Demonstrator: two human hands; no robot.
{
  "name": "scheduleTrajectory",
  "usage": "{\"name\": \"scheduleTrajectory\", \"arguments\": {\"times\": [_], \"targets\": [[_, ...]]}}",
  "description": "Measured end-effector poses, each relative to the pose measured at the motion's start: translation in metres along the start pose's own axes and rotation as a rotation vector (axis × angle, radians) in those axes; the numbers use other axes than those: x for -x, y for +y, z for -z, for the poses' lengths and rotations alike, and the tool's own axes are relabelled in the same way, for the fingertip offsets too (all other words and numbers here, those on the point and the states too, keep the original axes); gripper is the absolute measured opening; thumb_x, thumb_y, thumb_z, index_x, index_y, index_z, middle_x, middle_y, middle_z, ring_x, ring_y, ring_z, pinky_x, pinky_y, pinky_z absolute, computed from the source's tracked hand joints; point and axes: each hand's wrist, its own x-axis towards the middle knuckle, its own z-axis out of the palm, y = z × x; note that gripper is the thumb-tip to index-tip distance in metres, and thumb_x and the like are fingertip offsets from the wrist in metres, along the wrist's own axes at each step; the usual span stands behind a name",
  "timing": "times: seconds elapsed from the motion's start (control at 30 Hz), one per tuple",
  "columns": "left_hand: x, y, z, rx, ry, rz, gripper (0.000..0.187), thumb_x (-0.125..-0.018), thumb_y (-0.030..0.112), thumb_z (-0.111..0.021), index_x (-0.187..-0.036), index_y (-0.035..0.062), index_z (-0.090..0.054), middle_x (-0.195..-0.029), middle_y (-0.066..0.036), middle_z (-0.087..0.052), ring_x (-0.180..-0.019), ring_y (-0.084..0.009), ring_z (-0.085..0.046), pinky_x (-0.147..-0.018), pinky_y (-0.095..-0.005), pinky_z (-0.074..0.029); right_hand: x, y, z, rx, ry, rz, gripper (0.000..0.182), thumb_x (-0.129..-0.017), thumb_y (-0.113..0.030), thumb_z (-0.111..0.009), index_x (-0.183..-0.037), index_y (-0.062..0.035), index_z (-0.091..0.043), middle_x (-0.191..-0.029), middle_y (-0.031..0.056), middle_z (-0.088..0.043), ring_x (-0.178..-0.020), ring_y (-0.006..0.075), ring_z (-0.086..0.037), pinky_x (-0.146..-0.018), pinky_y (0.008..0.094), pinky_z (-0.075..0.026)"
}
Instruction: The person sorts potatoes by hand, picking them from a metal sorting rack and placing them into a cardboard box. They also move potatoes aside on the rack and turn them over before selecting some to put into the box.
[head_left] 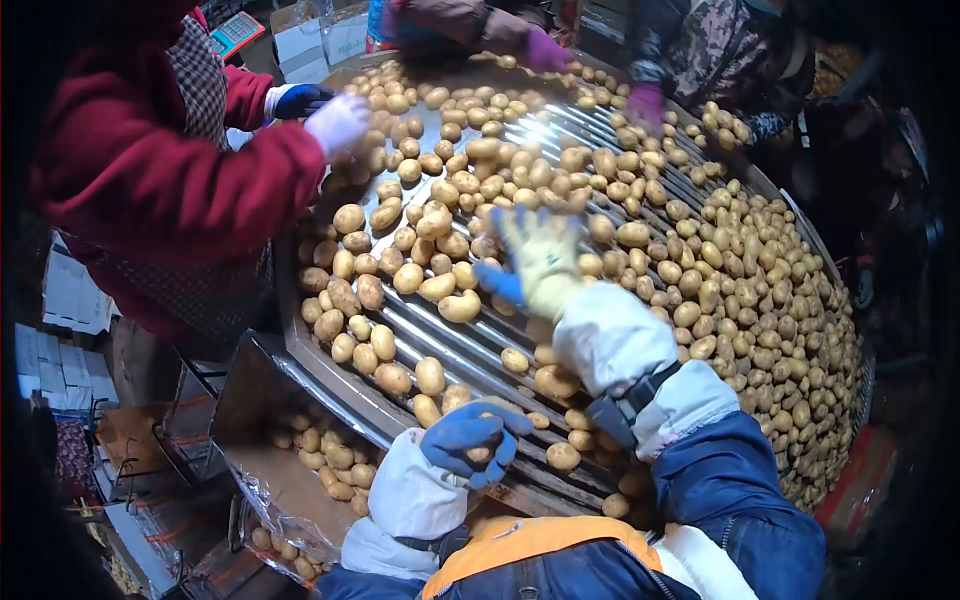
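My left hand point(474, 440), in a blue glove, is curled round a potato point(479, 454) near the front edge of the sorting table. My right hand point(541, 262), in a pale yellow glove with blue fingertips, reaches over the middle of the table. Its fingers are spread above the potatoes point(459, 306), and its thumb points left. Metal bars point(441, 335) run across the table under the potatoes, with gaps between them. A few single potatoes point(563, 456) lie on the bars between my two hands.
A large heap of potatoes point(780, 340) covers the right side. Below the left edge stands a lined cardboard box point(290, 480) holding potatoes. A person in a red sleeve point(190, 190) works at the left with a white glove point(338, 124). Pink-gloved hands point(646, 105) work at the far side.
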Motion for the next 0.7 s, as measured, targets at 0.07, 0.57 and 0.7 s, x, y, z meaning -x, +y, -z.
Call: {"name": "scheduleTrajectory", "arguments": {"times": [0.07, 0.57, 0.7], "targets": [[-0.003, -0.008, 0.007, -0.025, 0.007, -0.037, 0.043, -0.106, 0.033, -0.057, -0.133, -0.0008, -0.058, -0.089, -0.013, -0.068, -0.068, -0.0177, -0.068, -0.049, -0.0251, -0.052, 0.043, -0.023, -0.034, 0.058, 0.028, 0.196, 0.083, -0.095, -0.065, -0.055, -0.157, -0.0141, -0.038, -0.157, 0.0291, -0.038, -0.143, 0.0546, -0.035, -0.114, 0.0727, -0.021], [-0.001, -0.002, -0.011, -0.072, 0.032, -0.102, 0.045, -0.106, 0.034, -0.055, -0.133, -0.0016, -0.059, -0.090, -0.010, -0.068, -0.067, -0.0174, -0.066, -0.054, -0.0245, -0.051, -0.008, 0.009, -0.024, -0.075, 0.036, 0.136, 0.075, -0.098, -0.058, -0.059, -0.151, -0.0058, -0.050, -0.158, 0.0238, -0.044, -0.146, 0.0517, -0.036, -0.119, 0.0546, -0.033], [0.004, -0.006, -0.020, -0.018, 0.177, -0.057, 0.048, -0.105, 0.037, -0.057, -0.135, 0.0004, -0.059, -0.092, -0.010, -0.066, -0.071, -0.0171, -0.065, -0.055, -0.0244, -0.049, 0.032, -0.007, 0.017, -0.191, -0.161, 0.411, 0.070, -0.095, -0.057, -0.063, -0.146, -0.0100, -0.057, -0.159, 0.0213, -0.044, -0.140, 0.0510, -0.042, -0.115, 0.0544, -0.039]]}}
